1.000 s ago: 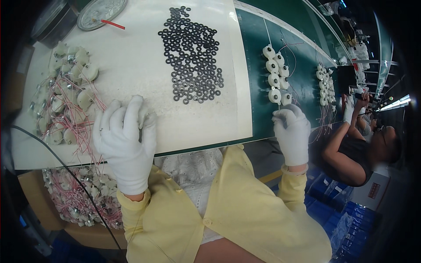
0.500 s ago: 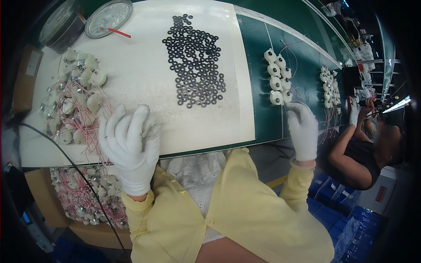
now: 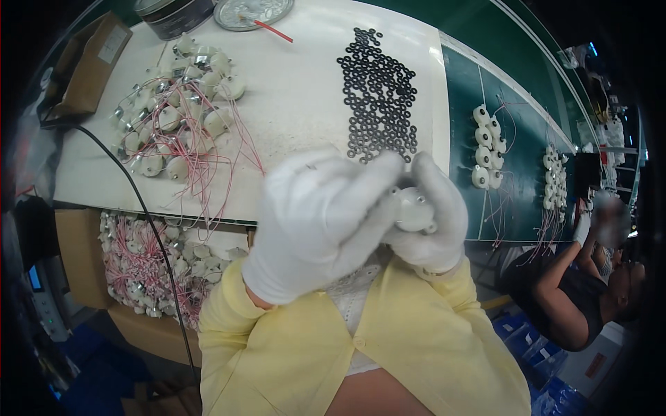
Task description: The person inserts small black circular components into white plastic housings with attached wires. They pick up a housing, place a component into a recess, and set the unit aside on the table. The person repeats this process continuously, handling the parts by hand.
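Observation:
In front of my chest, my right hand point(image 3: 444, 225) is closed around a small round white motor point(image 3: 414, 210) with small lugs on its edge. From the left, my left hand point(image 3: 319, 215) reaches in, slightly blurred, with its bent fingers and thumb at the motor's edge. Whatever sits between those left fingertips is hidden. Both hands wear white gloves. Just beyond them, many small black rings point(image 3: 378, 97) lie spread on the white board point(image 3: 291, 90). Left of these is a heap of similar white motors point(image 3: 170, 118) with tangled pink and white wires.
Rows of white motors with dark centres point(image 3: 483, 156) stand on the green mat point(image 3: 461, 90) at right. A dark tub point(image 3: 177, 17), a round lid point(image 3: 243, 17) and a red stick point(image 3: 274, 30) are at the back. Below left sits a carton point(image 3: 83, 256) of motors. Another person point(image 3: 562, 298) works at right.
My hands have come together before my chest, and the white motor now shows in my right hand. My left hand has moved right, away from the wired heap. The whole view has shifted.

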Action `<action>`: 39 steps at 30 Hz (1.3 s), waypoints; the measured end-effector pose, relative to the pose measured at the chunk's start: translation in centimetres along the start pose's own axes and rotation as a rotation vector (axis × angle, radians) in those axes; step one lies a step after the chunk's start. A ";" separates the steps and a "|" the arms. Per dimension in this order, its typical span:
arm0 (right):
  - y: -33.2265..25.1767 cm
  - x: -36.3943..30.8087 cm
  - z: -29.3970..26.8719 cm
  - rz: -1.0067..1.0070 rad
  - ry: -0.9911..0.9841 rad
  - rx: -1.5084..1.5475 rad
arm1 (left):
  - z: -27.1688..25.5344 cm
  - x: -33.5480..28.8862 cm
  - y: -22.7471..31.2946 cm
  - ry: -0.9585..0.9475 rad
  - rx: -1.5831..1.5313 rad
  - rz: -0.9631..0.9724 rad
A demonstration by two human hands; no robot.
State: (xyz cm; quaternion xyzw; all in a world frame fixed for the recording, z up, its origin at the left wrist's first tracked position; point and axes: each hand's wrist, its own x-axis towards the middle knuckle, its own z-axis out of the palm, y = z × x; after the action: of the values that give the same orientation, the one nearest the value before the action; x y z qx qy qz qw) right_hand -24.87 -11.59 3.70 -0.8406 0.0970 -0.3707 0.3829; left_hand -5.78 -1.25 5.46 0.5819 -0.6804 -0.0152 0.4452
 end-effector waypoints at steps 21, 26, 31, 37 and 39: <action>0.6 -1.1 -5.4 0.652 -0.157 -0.381 | 0.8 -2.4 -5.1 0.084 0.503 -0.174; 1.3 -0.8 -5.2 0.713 -0.123 -0.311 | 1.1 -3.1 -5.3 0.113 0.468 -0.274; 1.8 -0.9 -5.6 0.752 -0.119 -0.283 | 1.5 -3.2 -5.5 0.185 0.464 -0.276; 2.2 -1.2 -5.7 0.775 -0.088 -0.219 | 1.3 -3.3 -5.5 0.116 0.443 -0.292; 2.4 -1.4 -5.7 0.719 -0.102 -0.254 | 1.2 -3.3 -5.5 0.109 0.444 -0.289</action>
State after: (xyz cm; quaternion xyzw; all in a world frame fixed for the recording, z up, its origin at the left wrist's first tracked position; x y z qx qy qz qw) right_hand -29.53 -15.95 3.69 -0.8110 0.4118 -0.1555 0.3854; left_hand -2.53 -0.94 -0.21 0.7563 -0.5521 0.1023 0.3358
